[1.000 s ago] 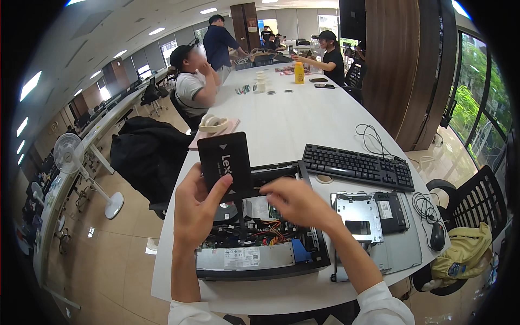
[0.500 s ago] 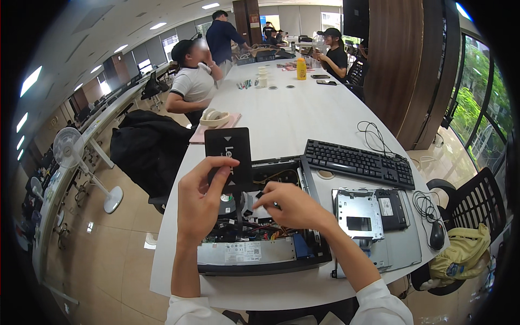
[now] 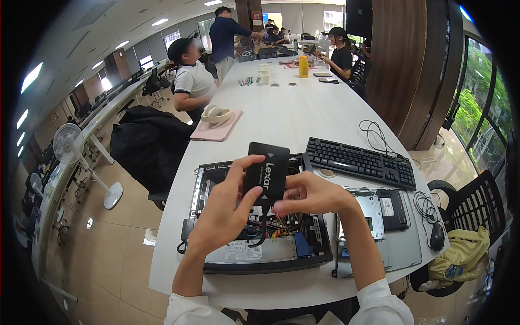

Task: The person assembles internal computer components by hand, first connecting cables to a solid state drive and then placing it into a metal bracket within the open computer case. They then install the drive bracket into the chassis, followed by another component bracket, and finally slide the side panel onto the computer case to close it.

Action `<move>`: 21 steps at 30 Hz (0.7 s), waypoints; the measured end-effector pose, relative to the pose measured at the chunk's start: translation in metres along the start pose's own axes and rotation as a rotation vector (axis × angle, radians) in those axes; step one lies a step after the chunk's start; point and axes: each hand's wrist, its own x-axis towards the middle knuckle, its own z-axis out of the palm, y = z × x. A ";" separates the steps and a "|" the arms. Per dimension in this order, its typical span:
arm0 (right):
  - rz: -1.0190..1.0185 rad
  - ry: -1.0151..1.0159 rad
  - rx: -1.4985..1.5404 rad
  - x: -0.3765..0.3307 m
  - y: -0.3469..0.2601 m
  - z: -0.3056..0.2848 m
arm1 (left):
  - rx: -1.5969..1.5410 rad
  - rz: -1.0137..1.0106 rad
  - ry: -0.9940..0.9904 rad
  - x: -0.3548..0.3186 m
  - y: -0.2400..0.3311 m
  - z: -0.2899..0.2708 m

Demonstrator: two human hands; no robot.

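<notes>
Upright over the opened computer case (image 3: 271, 266), a flat black solid-state drive (image 3: 277, 162) is gripped by its left side between the fingers and thumb of my left hand (image 3: 225, 208). A black cable (image 3: 264, 230) meets the drive's lower edge and curves down into the case. My right hand (image 3: 317, 194) is closed at the drive's lower right corner, its thumb beside the cable end. The fingers partly cover that end, so how far it is seated does not show. Below lie coloured wires (image 3: 279, 229) and a silver power supply (image 3: 233, 253).
Right of the case are a black keyboard (image 3: 360, 162), a metal panel (image 3: 401, 254), a silver bracket (image 3: 374, 208) and a mouse (image 3: 436, 236). A pink folder (image 3: 221, 130) with tape rolls (image 3: 215, 112) lies far left. Other people sit and stand around the table's far part.
My left hand has moved the drive right and lower. My right hand has come up from inside the case to the drive's lower corner, and the black cable now meets the drive.
</notes>
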 end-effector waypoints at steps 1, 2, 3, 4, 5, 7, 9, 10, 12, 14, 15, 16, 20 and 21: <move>0.021 0.024 0.080 -0.001 -0.001 0.000 | 0.076 0.018 -0.055 0.002 -0.001 -0.001; 0.042 0.046 0.159 -0.002 -0.002 0.000 | 0.066 0.011 -0.054 0.001 -0.001 0.001; 0.026 0.048 0.259 -0.002 -0.003 0.000 | 0.057 0.004 -0.052 0.000 -0.001 0.002; 0.132 0.081 0.192 -0.002 -0.005 -0.001 | 0.045 0.017 -0.052 -0.001 -0.002 0.003; 0.200 0.094 0.143 -0.001 -0.007 -0.003 | 0.043 0.002 -0.055 -0.001 -0.002 0.004; 0.228 0.101 0.118 -0.001 -0.010 -0.004 | 0.034 0.013 -0.060 -0.002 -0.003 0.005; 0.145 0.089 0.168 -0.004 -0.013 -0.004 | 0.157 -0.001 -0.033 -0.002 -0.003 0.007; 0.167 0.105 0.142 -0.004 -0.014 -0.004 | 0.217 -0.007 -0.019 -0.002 -0.003 0.007; 0.207 0.130 0.101 -0.004 -0.016 -0.004 | 0.425 0.075 0.052 -0.004 -0.001 0.013; 0.223 0.165 0.123 -0.004 -0.017 -0.005 | 0.588 0.129 0.090 -0.008 0.002 0.018; 0.228 0.180 0.140 -0.004 -0.017 -0.005 | 0.647 0.143 0.093 -0.011 0.003 0.020; 0.251 0.194 0.126 -0.003 -0.016 -0.006 | 0.701 0.148 0.089 -0.013 0.004 0.021; 0.284 0.250 0.161 0.002 -0.009 -0.008 | 0.713 0.238 0.012 -0.017 0.003 0.027; 0.279 0.267 0.186 0.004 -0.007 -0.008 | 0.697 0.259 0.045 -0.017 0.001 0.032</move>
